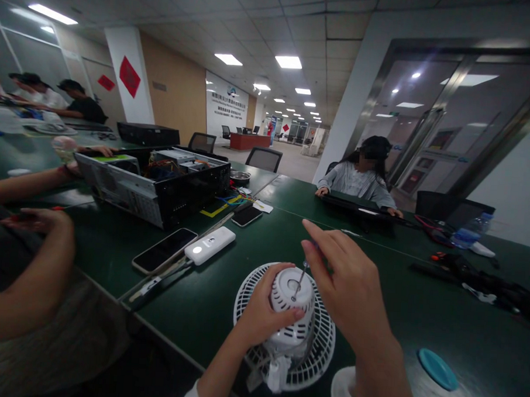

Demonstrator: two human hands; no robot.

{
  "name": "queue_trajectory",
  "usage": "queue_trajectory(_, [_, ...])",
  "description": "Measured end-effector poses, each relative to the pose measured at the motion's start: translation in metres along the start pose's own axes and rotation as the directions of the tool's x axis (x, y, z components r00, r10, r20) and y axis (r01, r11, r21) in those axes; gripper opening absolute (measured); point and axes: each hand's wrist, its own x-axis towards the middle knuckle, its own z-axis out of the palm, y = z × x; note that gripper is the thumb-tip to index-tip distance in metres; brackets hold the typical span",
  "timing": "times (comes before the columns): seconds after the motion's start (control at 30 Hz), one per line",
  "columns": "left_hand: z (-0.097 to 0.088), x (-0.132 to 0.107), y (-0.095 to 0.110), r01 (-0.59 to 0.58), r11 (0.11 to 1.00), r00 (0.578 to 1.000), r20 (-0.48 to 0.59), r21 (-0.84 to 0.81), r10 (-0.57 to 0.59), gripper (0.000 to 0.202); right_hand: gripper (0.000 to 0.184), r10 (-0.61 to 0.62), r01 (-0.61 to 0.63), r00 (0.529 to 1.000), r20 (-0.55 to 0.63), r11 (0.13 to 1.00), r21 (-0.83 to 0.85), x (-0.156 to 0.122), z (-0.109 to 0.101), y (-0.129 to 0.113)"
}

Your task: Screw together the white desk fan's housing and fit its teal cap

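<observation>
as your left hand (pixel 264 309) grips the white fan housing (pixel 293 281), your right hand (pixel 349 284) seems to pinch a screwdriver (pixel 302 279). its tip tilts into the housing's top.

A small fan (pixel 324 341) lies on a table (pixel 417 340) with its motor housing (pixel 289 293) upward. The left hand (pixel 271 307) wraps around that housing, and the right hand (pixel 349 284) sits just beside it, above the fan. A screwdriver (pixel 300 280) runs from the right hand down into the housing. Left of the fan lie a power bank (pixel 209 246) and a phone (pixel 164 250). Another phone (pixel 246 216) lies behind them, beside an open computer case (pixel 154 185). A seated person (pixel 360 179) is across the table.
</observation>
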Motion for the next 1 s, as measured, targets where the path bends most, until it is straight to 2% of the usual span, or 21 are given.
queue_trajectory(0.07, [0.0,0.0,0.0,-0.003,1.0,1.0,0.011,-0.004,0.003,0.06,0.032,-0.023,0.022,1.0,0.015,0.998,0.062,0.0,-0.002,0.0])
queue_trajectory(0.13, [0.0,0.0,-0.001,-0.001,1.0,1.0,0.018,-0.012,0.001,0.062,0.03,-0.058,0.059,0.998,-0.012,0.994,0.094,0.0,-0.004,0.0])
queue_trajectory(0.27, [0.001,0.0,-0.003,0.008,1.0,1.0,0.001,-0.026,-0.008,0.063,0.016,-0.051,0.05,0.997,-0.063,0.999,-0.017,0.0,-0.001,-0.001])
queue_trajectory(0.37, [0.001,0.0,-0.002,0.008,1.0,1.0,0.002,-0.019,-0.008,0.062,0.027,-0.005,0.008,0.999,0.034,0.998,-0.064,-0.001,0.001,0.001])
queue_trajectory(0.47, [0.001,0.0,-0.002,0.005,1.0,1.0,0.013,-0.019,-0.005,0.061,0.036,0.001,0.0,0.996,0.088,1.0,-0.022,-0.003,-0.003,0.002])
queue_trajectory(0.57, [0.001,-0.001,-0.003,0.0,1.0,1.0,0.018,-0.025,0.001,0.062,0.031,-0.048,0.045,0.997,0.059,0.998,0.048,-0.003,-0.006,0.001])
queue_trajectory(0.7, [0.0,-0.001,-0.006,-0.007,1.0,1.0,-0.001,-0.006,0.007,0.064,0.017,-0.079,0.078,0.996,-0.031,0.997,-0.016,0.0,-0.005,-0.001])
queue_trajectory(0.8, [0.0,-0.001,-0.006,-0.014,1.0,1.0,0.007,-0.011,0.014,0.063,0.023,-0.085,0.086,0.996,0.011,0.996,-0.016,0.0,-0.006,-0.003])
queue_trajectory(0.9, [0.0,-0.001,-0.006,-0.018,0.999,1.0,0.021,-0.032,0.018,0.062,0.031,-0.105,0.101,0.993,0.053,0.992,0.072,-0.001,-0.011,-0.004])
queue_trajectory(1.0, [0.0,-0.001,-0.006,-0.017,1.0,1.0,0.011,-0.025,0.018,0.063,0.024,-0.128,0.126,0.992,0.01,0.986,0.109,-0.003,-0.012,-0.004])
